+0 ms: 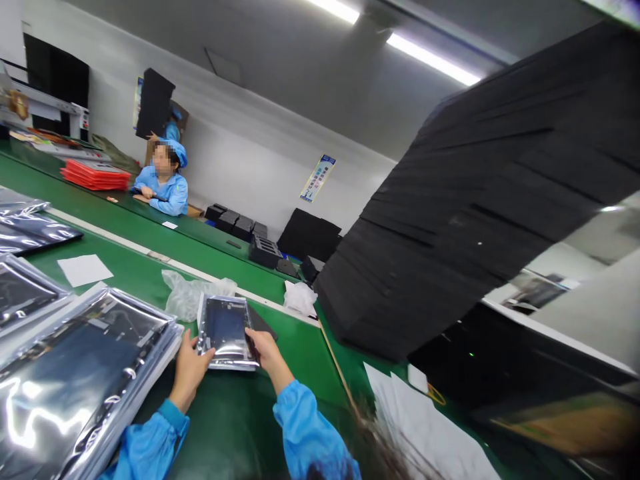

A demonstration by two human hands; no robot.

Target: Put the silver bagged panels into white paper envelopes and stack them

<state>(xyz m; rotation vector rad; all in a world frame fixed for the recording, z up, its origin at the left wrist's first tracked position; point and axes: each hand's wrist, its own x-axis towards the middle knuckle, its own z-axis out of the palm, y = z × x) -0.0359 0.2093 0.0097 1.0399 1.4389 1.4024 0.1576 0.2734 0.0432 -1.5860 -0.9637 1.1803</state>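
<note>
The fingers of the left hand (191, 370) and the right hand (266, 353) close on opposite long edges of a small silvery anti-static bag (226, 331), grasping it between them. The bag sits just above the green work surface (305, 363), low and centre in the frame, with a dark rectangular item (225, 327) showing through its film. Its long axis runs almost straight up the frame, leaning slightly, with one short end pointing away from the person and the other toward the body.

The film looks slick, so a light hold could let the bag slide out, while a hard pinch could crease it. Just beside the left hand, a stack of larger silvery bags (75, 380) fills the lower left, and a careless sideways move could snag a corner on it or knock it askew. A black sheet (263, 323) lies by the right hand, and a crumpled clear plastic bag (193, 295) lies beyond the left. To the right, a tall stack of black foam (465, 207) looms close enough to be struck by a wide swing of the arm.
</note>
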